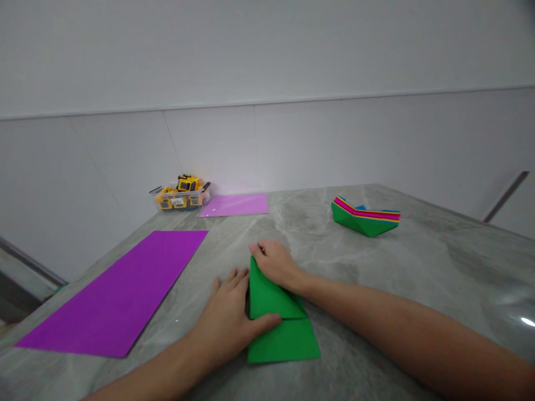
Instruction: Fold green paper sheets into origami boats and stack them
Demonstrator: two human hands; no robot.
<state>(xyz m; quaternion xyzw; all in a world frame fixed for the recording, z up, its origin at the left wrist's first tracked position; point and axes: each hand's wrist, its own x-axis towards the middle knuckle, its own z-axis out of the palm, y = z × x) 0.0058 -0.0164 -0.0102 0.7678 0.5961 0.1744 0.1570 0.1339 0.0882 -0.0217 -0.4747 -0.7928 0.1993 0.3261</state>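
A folded sheet of green paper point(284, 341) lies on the table in front of me, its upper part turned into a triangular flap with a point at the far end. My left hand point(234, 312) rests spread along its left edge, the thumb lying across the flap's lower edge. At the far tip, my right hand point(273, 262) has its fingers bent and pressed together on the paper's corner. Part of the tip is hidden under those fingers.
To the left lies a large purple sheet point(129, 289). Farther back are a pink sheet point(236, 204) and a clear plastic box point(178, 201) of yellow toy vehicles against the wall. A folded paper boat point(365, 218), green with striped edges, sits at the right on the marbled table point(418, 289).
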